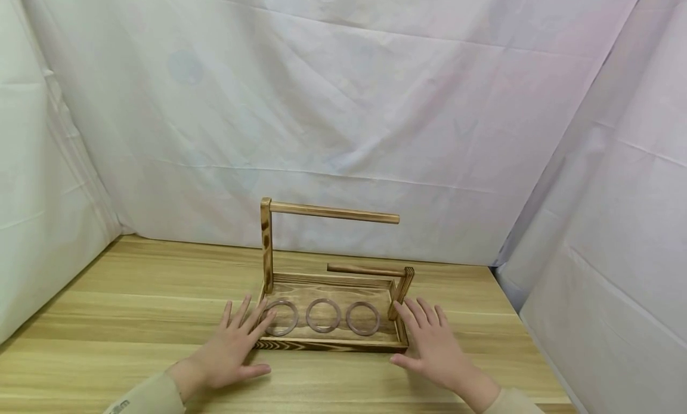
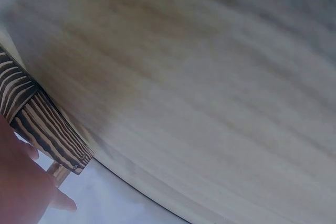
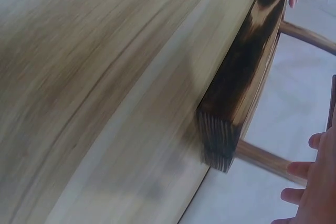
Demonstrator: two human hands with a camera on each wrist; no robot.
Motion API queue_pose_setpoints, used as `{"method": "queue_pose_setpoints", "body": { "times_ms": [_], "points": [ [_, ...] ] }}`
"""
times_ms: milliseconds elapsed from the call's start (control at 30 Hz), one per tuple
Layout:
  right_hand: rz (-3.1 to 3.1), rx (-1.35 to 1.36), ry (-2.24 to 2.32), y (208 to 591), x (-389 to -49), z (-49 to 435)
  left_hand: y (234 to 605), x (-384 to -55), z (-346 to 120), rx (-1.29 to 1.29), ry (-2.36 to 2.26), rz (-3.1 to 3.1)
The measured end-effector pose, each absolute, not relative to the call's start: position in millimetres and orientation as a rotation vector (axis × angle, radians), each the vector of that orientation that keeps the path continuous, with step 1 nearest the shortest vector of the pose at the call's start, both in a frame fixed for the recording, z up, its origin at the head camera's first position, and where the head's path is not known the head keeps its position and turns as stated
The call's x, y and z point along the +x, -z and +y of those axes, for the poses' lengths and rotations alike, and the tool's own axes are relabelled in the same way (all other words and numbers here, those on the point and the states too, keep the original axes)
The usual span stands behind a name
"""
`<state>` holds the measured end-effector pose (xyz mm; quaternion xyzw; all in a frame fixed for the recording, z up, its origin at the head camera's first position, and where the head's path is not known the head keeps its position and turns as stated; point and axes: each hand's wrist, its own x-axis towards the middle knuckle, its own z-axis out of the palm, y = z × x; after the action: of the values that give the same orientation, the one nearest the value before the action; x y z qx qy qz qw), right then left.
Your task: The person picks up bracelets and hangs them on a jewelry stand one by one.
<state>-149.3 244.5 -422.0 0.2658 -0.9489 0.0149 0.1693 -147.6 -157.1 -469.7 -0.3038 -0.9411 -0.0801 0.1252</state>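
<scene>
Wooden tray (image 1: pixel 331 346) sits mid-worktop (image 1: pixel 161 294), w/ 3 rings (image 1: pixel 323 330) inside, rim prob. retaining them; L hand (image 1: pixel 228 349) & R hand (image 1: pixel 433 348) flank near corners, apparently to steady it; fingers spread apart, gripping nil.

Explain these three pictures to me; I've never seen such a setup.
There's no machine: a person works with two bare hands, the left hand and the right hand. The wide picture comes from a camera on the person's head, facing forward and down; the other two come from cameras on the left and right wrists. On the pale, wood-grained table stands a brown, rectangular wooden tray with a tall wooden post at its left end and a shorter one at its right, each carrying a thin bar. Three translucent, pale purplish rings lie in it. Nothing is held: the hands have fingers spread at the tray's ends, though touching is hard to confirm.
</scene>
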Motion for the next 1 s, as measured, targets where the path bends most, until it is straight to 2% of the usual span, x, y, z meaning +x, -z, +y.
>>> {"method": "queue_pose_setpoints", "body": {
  "times_ms": [433, 1000],
  "points": [
    [-2.765, 0.880, -0.165, 416.1, -155.4, 217.2, 469.2, -145.2, -160.0, -0.872, 0.256, -2.754],
    [-2.936, 0.945, -0.333, 417.3, -189.0, 192.3, 467.2, -143.7, -159.9, -0.871, 0.297, -2.801]
  ]
}}
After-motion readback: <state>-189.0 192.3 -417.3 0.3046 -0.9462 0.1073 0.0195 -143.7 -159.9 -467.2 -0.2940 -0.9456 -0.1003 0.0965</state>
